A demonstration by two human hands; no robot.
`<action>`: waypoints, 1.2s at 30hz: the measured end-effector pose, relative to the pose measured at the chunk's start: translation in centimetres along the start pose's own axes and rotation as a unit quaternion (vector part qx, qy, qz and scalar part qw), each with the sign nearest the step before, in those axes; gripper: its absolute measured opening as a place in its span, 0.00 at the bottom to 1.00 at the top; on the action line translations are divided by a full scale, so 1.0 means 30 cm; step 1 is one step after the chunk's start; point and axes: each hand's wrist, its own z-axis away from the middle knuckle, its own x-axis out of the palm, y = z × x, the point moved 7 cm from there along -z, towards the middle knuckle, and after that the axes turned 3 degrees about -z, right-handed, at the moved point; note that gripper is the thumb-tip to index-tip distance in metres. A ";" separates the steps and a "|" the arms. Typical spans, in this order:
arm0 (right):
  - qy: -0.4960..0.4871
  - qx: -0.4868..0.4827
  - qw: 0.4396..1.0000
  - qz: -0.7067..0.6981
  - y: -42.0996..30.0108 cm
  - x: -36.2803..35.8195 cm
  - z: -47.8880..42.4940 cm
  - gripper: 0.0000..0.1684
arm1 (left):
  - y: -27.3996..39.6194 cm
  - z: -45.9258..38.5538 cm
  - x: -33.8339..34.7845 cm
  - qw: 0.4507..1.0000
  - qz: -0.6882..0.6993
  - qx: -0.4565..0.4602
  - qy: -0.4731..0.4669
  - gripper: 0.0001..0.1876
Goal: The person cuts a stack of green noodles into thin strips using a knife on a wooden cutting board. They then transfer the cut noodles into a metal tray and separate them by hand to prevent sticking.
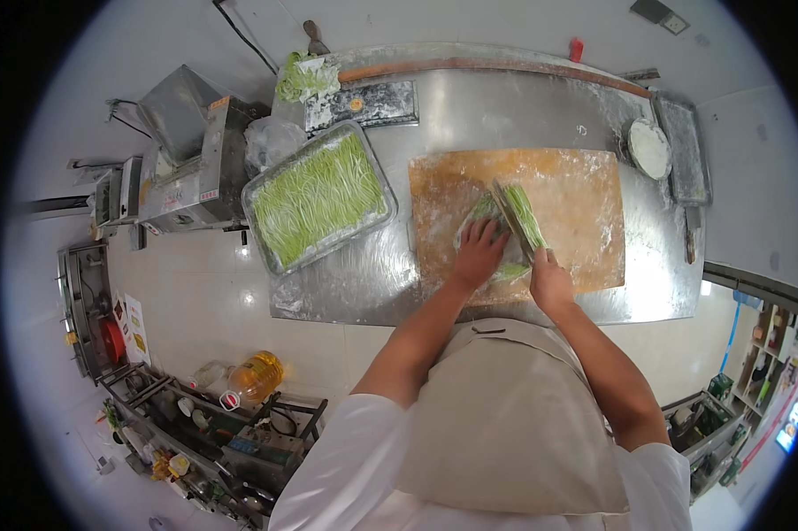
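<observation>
On a floured wooden board (581, 219) lies a folded sheet of green dough (484, 210), dusted with flour. My left hand (482, 252) rests on it with spread fingers, just left of the blade. In my right hand (550, 282) is the handle of a cleaver (515, 219), whose blade stands across the dough. Cut green noodle strips (524, 214) lie along the blade's right side. Left of the board, a clear tray (319, 199) holds rows of floured green noodles. The cleaver's lower edge is hidden.
A long rolling pin (492, 64) lies along the steel table's back edge, near a floured dark case (366, 106) and green dough scraps (306, 78). A bowl of flour (650, 149) and a metal tray (683, 149) sit at the right. A steel machine (193, 166) stands left of the table.
</observation>
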 end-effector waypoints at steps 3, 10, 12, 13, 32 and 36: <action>-0.005 0.003 1.000 0.004 -0.022 -0.031 0.050 0.14 | 0.001 -0.009 -0.002 1.000 0.009 -0.004 -0.018 0.21; -0.045 0.017 0.998 0.031 0.002 0.025 0.077 0.17 | -0.004 -0.010 0.000 1.000 0.022 0.000 -0.009 0.21; -0.069 0.026 0.997 0.022 0.002 0.046 0.042 0.20 | -0.001 -0.010 0.002 1.000 0.019 0.002 -0.004 0.21; -0.080 0.031 0.996 0.018 0.000 0.054 0.024 0.21 | 0.000 -0.012 0.001 1.000 0.018 0.003 -0.006 0.20; -0.007 0.000 1.000 -0.011 0.035 0.028 0.111 0.17 | -0.010 -0.004 0.016 0.999 0.020 -0.008 -0.033 0.18; -0.036 0.024 0.999 -0.005 0.031 0.087 0.035 0.19 | -0.014 0.006 0.010 1.000 0.020 0.007 -0.023 0.19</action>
